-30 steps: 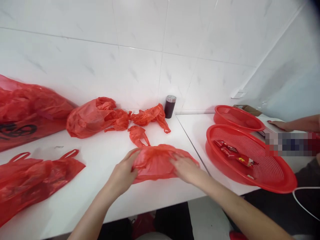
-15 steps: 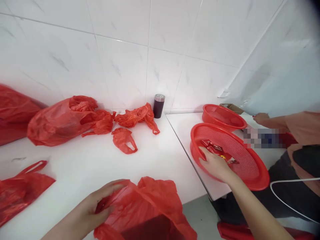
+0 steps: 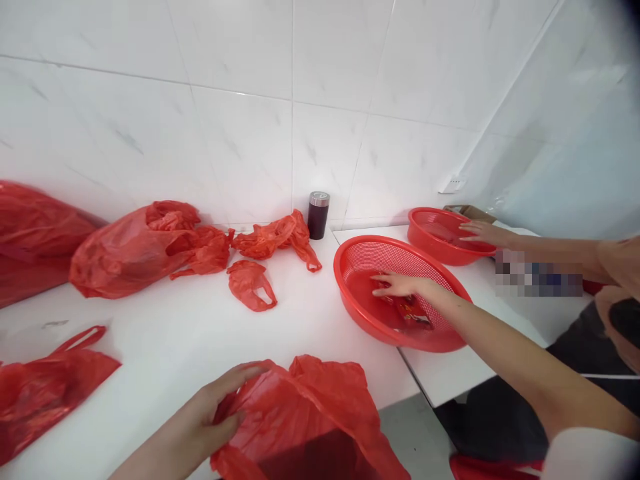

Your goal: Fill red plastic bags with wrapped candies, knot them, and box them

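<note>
My left hand (image 3: pixel 215 413) is closed on the rim of a red plastic bag (image 3: pixel 320 407), whose mouth gapes towards me at the table's front edge. My right hand (image 3: pixel 400 285) reaches into a red perforated basket (image 3: pixel 357 320), its fingers stretched out and apart. Beneath it, a few small red packets (image 3: pixel 413 310) with yellow and dark print lie on the basket's floor. Whether the fingertips touch them is hard to make out. The basket straddles the seam between two white tabletops.
Filled and crumpled red bags (image 3: pixel 130 250) line the wall, with a flat red bag (image 3: pixel 50 393) front left. A dark tumbler (image 3: pixel 318 217) stands by the wall. At right a co-worker's hand (image 3: pixel 483 233) is over a second red basket (image 3: pixel 425 240).
The perforated basket has shifted left and now sits flatter, across the seam. My right hand went left with it and its fingers spread. The co-worker's hand came over the rear basket.
</note>
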A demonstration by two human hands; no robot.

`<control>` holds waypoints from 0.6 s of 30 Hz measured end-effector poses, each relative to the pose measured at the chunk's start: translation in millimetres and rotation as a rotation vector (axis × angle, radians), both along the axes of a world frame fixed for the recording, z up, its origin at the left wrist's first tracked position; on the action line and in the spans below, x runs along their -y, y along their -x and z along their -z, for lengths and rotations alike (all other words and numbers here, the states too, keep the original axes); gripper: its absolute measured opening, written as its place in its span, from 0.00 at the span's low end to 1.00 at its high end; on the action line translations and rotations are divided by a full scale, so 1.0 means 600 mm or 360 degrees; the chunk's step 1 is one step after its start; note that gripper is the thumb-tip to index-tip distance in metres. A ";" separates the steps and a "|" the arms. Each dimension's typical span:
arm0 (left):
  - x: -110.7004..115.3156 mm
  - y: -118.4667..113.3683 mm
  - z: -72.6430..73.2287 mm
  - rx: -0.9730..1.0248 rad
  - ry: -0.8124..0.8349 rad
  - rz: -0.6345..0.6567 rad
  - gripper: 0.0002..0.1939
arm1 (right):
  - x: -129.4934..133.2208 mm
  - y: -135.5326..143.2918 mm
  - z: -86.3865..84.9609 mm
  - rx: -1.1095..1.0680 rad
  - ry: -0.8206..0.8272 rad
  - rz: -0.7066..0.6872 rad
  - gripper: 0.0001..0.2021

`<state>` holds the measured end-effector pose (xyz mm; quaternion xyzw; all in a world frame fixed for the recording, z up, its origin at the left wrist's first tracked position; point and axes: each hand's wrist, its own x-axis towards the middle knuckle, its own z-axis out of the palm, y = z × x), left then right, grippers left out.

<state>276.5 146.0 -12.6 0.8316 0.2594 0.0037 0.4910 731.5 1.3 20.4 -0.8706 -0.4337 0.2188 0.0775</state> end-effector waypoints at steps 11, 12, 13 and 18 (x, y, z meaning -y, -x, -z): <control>-0.009 -0.010 0.020 0.0100 0.0143 -0.0099 0.28 | 0.114 0.073 0.048 -0.0230 0.0254 -0.0010 0.51; -0.008 -0.013 0.019 0.0116 0.0149 -0.0088 0.28 | 0.115 0.083 0.052 -0.0244 0.0268 -0.0028 0.50; -0.007 -0.016 0.019 0.0126 0.0151 -0.0076 0.28 | 0.116 0.091 0.057 -0.0246 0.0269 -0.0049 0.50; -0.006 -0.019 0.012 0.0097 0.0162 -0.0097 0.28 | 0.114 0.117 0.082 -0.0206 -0.0200 -0.0048 0.32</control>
